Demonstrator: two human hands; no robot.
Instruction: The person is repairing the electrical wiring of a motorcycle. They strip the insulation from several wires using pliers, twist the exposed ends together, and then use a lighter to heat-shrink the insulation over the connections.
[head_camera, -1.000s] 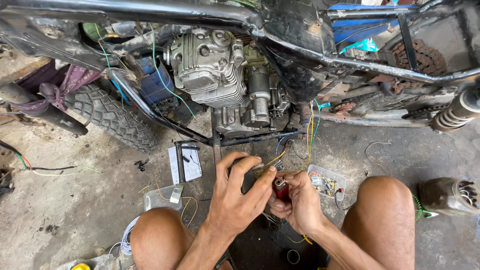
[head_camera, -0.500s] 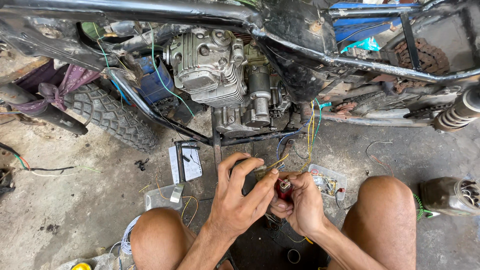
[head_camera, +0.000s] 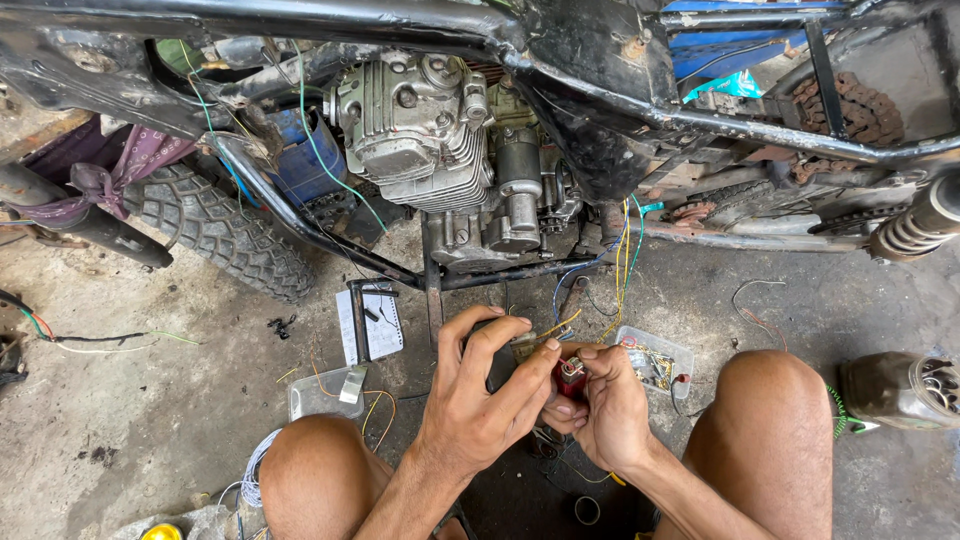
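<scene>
Below engine (head_camera: 440, 140), both hands' fingers (head_camera: 520, 375) crowd a red connector (head_camera: 570, 377).

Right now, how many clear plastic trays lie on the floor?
2. One clear tray lies by the person's left knee; the other clear tray lies beyond the right hand. Others may be hidden.

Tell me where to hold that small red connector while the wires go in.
Pinch the red connector by its flat side walls, coming from below on the right, as the right hand does. Its open face with wires points up toward the engine, so that end should stay clear for the left hand fingertips.
</scene>
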